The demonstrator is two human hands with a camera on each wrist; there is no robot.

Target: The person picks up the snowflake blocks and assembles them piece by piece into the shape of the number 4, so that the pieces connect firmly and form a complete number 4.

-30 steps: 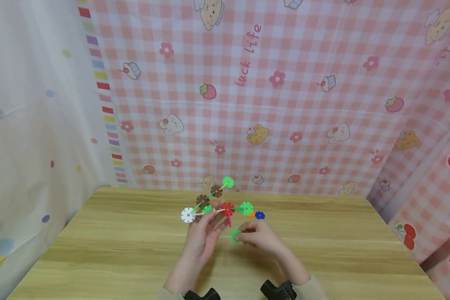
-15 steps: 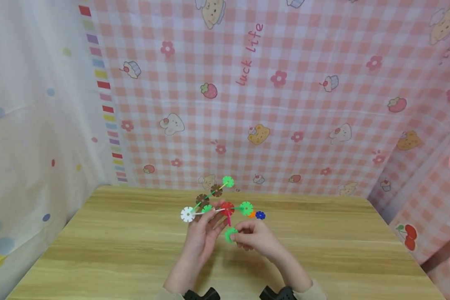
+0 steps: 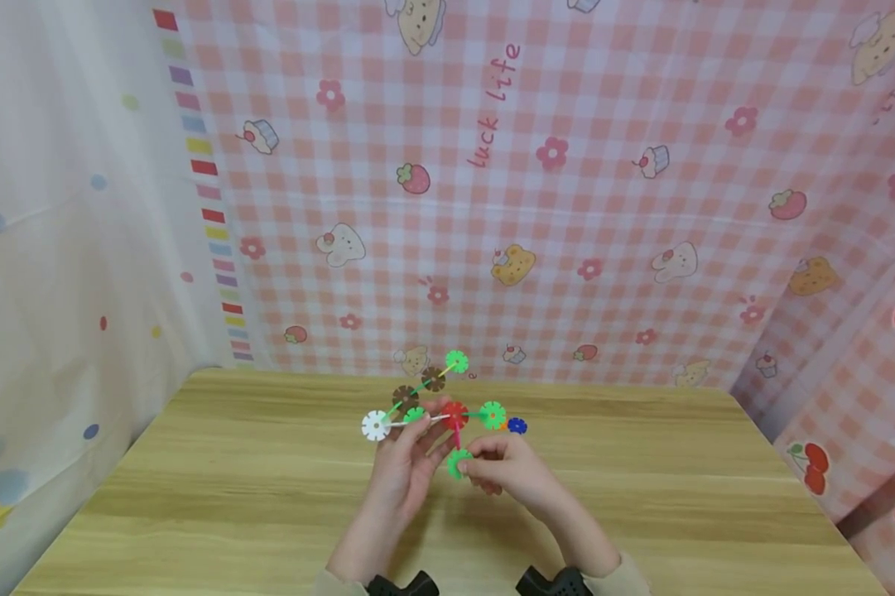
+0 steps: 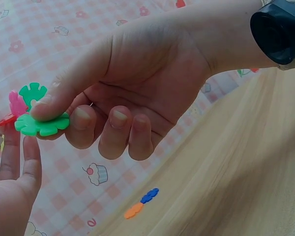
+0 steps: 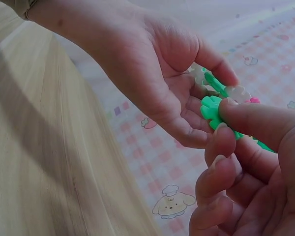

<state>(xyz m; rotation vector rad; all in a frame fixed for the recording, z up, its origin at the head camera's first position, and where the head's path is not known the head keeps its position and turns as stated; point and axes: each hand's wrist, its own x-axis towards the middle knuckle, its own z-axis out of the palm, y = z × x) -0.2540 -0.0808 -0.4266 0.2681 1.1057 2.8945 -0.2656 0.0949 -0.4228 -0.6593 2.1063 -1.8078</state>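
Observation:
In the head view, my left hand [image 3: 405,473] holds a built chain of notched plastic snowflake discs, its thumb in front and fingers behind. The chain includes a white disc [image 3: 376,425], brown discs [image 3: 406,399], a red disc [image 3: 455,415] and a green disc [image 3: 493,415]. Below the red one, a pink disc [image 3: 458,436] shows edge-on. My right hand [image 3: 514,473] pinches a loose-looking green disc [image 5: 211,111] between thumb and forefinger, at the pink disc's lower edge. Whether their slots are engaged cannot be told. Fingers partly hide both discs.
On the wooden table [image 3: 216,488] lie a blue disc [image 4: 149,195] and an orange disc [image 4: 133,211], behind my right hand. A pink checked cloth [image 3: 611,215] hangs along the table's back edge, and a white dotted cloth [image 3: 67,298] hangs at the left.
My right hand has brought the green disc left and slightly up, from apart to against the pink disc. My left hand and the chain have stayed almost still.

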